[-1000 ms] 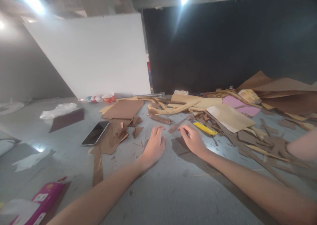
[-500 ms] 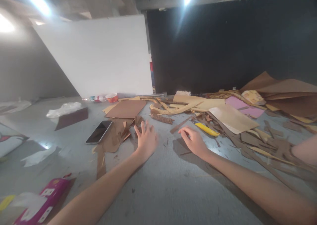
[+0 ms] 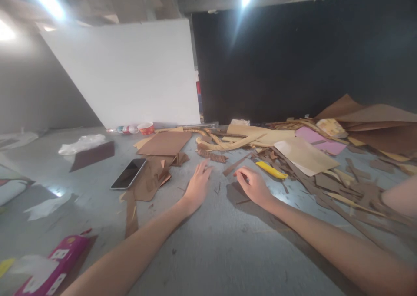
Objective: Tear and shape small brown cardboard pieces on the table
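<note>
My left hand (image 3: 197, 184) is just above or on the grey table, its fingers stretched forward and nothing in them. Beyond its fingertips lies a small fringed brown strip (image 3: 213, 156). My right hand (image 3: 254, 186) rests on the table to the right with loosely curled fingers, and no object shows in them. Close to its fingertips is a flat brown strip (image 3: 236, 165). A yellow utility knife (image 3: 271, 170) lies just beyond that hand, beside brown paper scraps. Left of my left hand are torn brown paper pieces (image 3: 148, 185) and a dark-screened phone (image 3: 128, 174).
Brown sheets (image 3: 166, 143), a tan sheet (image 3: 306, 157) and pink paper (image 3: 321, 140) lie farther back. A red-patterned bowl (image 3: 145, 128) stands by the white panel (image 3: 130, 70). A magenta tissue pack (image 3: 70, 252) is front left. Another person's arm (image 3: 400, 198) enters at right.
My left hand has moved slightly right, away from the brown scraps, and its spread fingers have come closer together. My right hand has stayed in place.
</note>
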`<state>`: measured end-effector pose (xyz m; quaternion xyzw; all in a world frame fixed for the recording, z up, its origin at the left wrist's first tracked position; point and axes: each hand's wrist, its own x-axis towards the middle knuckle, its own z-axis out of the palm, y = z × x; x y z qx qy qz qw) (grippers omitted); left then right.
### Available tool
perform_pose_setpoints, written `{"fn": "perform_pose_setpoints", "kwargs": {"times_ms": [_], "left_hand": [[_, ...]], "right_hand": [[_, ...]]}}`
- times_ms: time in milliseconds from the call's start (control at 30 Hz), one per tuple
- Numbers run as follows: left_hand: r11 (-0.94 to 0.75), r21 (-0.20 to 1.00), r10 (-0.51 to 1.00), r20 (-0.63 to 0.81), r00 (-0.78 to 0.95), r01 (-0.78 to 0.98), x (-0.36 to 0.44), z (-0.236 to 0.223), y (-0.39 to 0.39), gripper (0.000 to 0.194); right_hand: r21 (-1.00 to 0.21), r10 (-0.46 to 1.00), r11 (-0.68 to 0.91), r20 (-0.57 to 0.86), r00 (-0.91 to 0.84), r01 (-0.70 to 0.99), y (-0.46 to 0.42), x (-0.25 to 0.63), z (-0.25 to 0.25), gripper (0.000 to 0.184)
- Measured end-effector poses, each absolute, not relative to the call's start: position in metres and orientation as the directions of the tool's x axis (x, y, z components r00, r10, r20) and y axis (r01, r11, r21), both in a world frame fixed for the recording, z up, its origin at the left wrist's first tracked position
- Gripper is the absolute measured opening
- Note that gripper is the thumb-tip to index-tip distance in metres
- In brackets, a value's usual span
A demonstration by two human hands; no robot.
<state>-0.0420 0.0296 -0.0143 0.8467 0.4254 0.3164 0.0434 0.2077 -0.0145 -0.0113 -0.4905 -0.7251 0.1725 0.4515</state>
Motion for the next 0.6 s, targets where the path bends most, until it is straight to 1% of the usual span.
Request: {"fn": "perform_pose_setpoints", "kwargs": {"times_ms": [67, 100, 200, 233, 267, 300, 333, 433, 500, 600], "left_hand": [[-0.645, 0.483, 0.751, 0.543, 0.375, 0.592, -0.038, -0.016, 0.030, 0.052], [-0.632, 0.558, 0.769, 0.540, 0.343, 0.538, -0.035, -0.017, 0.030, 0.047], [-0.530, 0.786, 0.842, 0.442, 0.309, 0.319, -0.028, -0.014, 0.027, 0.038], [-0.474, 0.848, 0.864, 0.394, 0.314, 0.238, -0.026, -0.013, 0.026, 0.039], [-0.415, 0.894, 0.880, 0.348, 0.323, 0.168, -0.024, -0.012, 0.024, 0.042], [-0.361, 0.926, 0.892, 0.307, 0.333, 0.111, -0.023, -0.011, 0.023, 0.046], [-0.317, 0.946, 0.898, 0.276, 0.344, 0.070, -0.022, -0.010, 0.022, 0.050], [-0.248, 0.969, 0.899, 0.228, 0.373, 0.006, -0.020, -0.009, 0.021, 0.056], [-0.248, 0.969, 0.897, 0.228, 0.379, 0.004, -0.019, -0.007, 0.020, 0.053], [-0.286, 0.958, 0.887, 0.255, 0.384, 0.025, -0.019, -0.005, 0.017, 0.048]], "right_hand": [[-0.689, 0.866, 0.461, 0.486, -0.115, 0.560, -0.014, 0.208, -0.011, 0.024], [-0.688, 0.864, 0.465, 0.491, -0.115, 0.557, -0.014, 0.207, -0.011, 0.024], [-0.677, 0.837, 0.514, 0.530, -0.136, 0.527, -0.014, 0.206, -0.011, 0.017], [-0.666, 0.823, 0.541, 0.545, -0.160, 0.514, -0.014, 0.205, -0.010, 0.017], [-0.653, 0.809, 0.569, 0.554, -0.196, 0.501, -0.014, 0.205, -0.009, 0.022], [-0.640, 0.795, 0.595, 0.558, -0.238, 0.486, -0.014, 0.204, -0.008, 0.027], [-0.632, 0.783, 0.616, 0.557, -0.278, 0.470, -0.014, 0.204, -0.008, 0.027], [-0.648, 0.769, 0.639, 0.529, -0.359, 0.414, -0.014, 0.203, -0.006, 0.015], [-0.694, 0.796, 0.601, 0.478, -0.372, 0.396, -0.014, 0.204, -0.007, 0.019], [-0.796, 0.876, 0.459, 0.332, -0.350, 0.393, -0.013, 0.207, -0.010, 0.024]]}}
